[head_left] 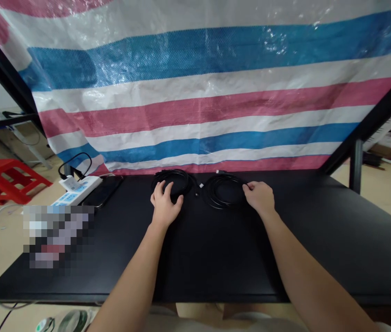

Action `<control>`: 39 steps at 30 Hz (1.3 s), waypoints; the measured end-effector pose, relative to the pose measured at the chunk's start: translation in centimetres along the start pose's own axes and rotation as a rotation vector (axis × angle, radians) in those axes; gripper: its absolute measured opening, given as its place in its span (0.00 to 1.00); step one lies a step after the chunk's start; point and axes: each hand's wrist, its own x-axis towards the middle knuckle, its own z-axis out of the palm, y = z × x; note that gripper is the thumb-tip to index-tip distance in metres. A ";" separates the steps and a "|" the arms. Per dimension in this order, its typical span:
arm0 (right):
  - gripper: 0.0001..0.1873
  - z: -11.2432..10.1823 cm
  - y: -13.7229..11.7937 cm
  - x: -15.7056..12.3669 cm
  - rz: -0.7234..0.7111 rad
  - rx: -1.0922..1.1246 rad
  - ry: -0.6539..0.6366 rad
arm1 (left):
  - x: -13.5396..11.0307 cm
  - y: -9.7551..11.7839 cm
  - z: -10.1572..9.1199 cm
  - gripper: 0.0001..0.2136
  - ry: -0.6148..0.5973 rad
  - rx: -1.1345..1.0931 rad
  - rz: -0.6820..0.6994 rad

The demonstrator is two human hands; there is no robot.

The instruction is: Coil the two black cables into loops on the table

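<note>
A striped tarp (195, 92) in blue, pink and white hangs along the far edge of the black table (320, 240) and fills the view above it. Off the table's left end, on the floor, stands a red stool (7, 177). On the table's far left corner lies a white power strip (76, 190) with a black plug seated in one of its sockets; a black phone (102, 191) lies flat just beside it, towards the table's middle.

Near the middle of the table's far edge, close under the tarp, two loops of black cable lie flat side by side. The left coil (186, 182) and the right coil (208, 191) almost touch, with small connector ends showing between them.

The left hand (165, 205) rests palm down on the left coil, fingers spread apart over the strands and gripping nothing. The right hand (260, 197) sits at the right coil's outer rim, fingers drawn together with their tips against the cable. I cannot tell whether they clamp it.
</note>
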 end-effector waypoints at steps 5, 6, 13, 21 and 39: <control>0.12 -0.5 -0.8 -0.2 -0.086 0.220 0.248 | -0.1 0.0 0.1 0.23 0.057 -0.035 0.002; 0.14 -0.6 -1.1 -0.3 -0.106 0.271 0.279 | -0.1 0.2 0.0 0.22 0.069 -0.049 0.012; 0.22 -0.9 -1.7 -0.8 -0.079 0.866 0.136 | -0.5 2.3 -0.3 0.19 0.085 -0.236 0.175; 0.14 -1.4 -2.1 -0.8 -0.155 0.563 0.081 | -1.3 4.7 -1.0 0.13 -0.316 -0.266 0.283; 0.09 -3.0 0.6 0.9 0.193 0.383 -0.251 | -0.4 3.9 -1.1 0.06 -0.166 -0.212 0.066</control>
